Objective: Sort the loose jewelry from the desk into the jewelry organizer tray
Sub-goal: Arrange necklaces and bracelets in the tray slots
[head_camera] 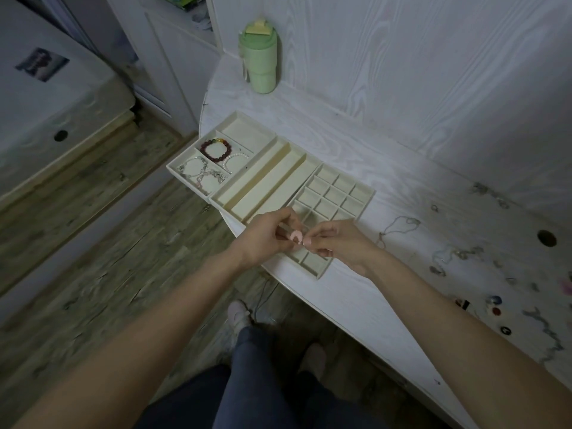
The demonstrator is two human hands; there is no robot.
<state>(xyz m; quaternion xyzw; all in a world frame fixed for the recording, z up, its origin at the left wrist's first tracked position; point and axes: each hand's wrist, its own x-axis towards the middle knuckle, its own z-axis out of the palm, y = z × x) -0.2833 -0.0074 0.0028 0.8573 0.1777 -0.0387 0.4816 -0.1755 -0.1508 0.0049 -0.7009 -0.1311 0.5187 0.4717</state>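
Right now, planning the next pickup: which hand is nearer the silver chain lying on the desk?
Right hand: the silver chain lies just beyond it. Left hand sits farther, across the tray.

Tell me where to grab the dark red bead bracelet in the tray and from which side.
Pinch the dark red bead bracelet from above, on its arc nearest the tray's middle. It lies flat as an open ring in a walled compartment of the organizer tray, so only the top is free.

No text, label, brand or number can be read anywhere here.
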